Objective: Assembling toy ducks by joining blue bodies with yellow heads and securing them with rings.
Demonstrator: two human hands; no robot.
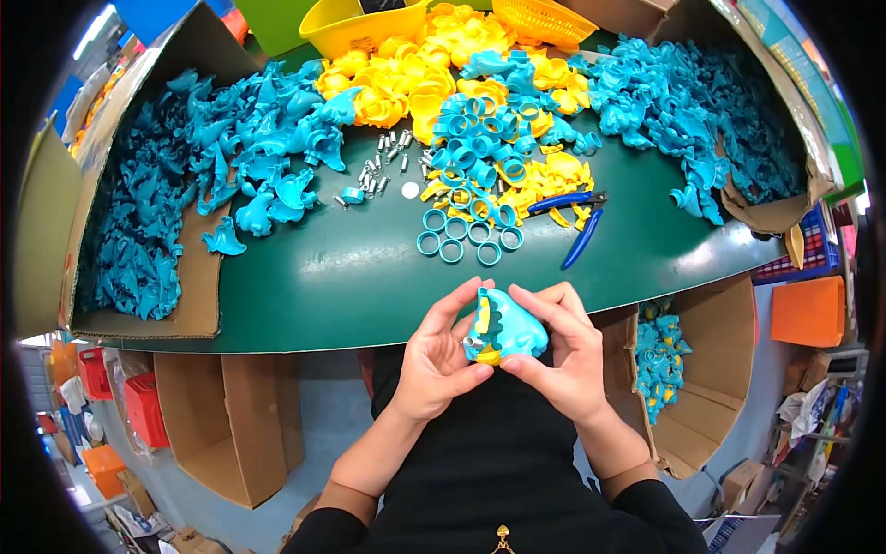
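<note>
A turquoise plastic toy shell with a jagged dark edge is held up in front of my body, just off the table's near edge. Yellow plastic shows along its left side, and a small metallic bit sits near its lower left. My left hand grips the shell's left side between thumb and fingers. From the other side, my right hand pinches it with the thumb below and fingers above. Nearest on the table are turquoise rings and blue-handled cutting pliers, both apart from my hands.
Turquoise shells fill a tipped carton at left and another at right. Yellow shells are heaped at the back, beside a yellow basket. Metal springs lie mid-table. A carton below right contains turquoise-and-yellow pieces.
</note>
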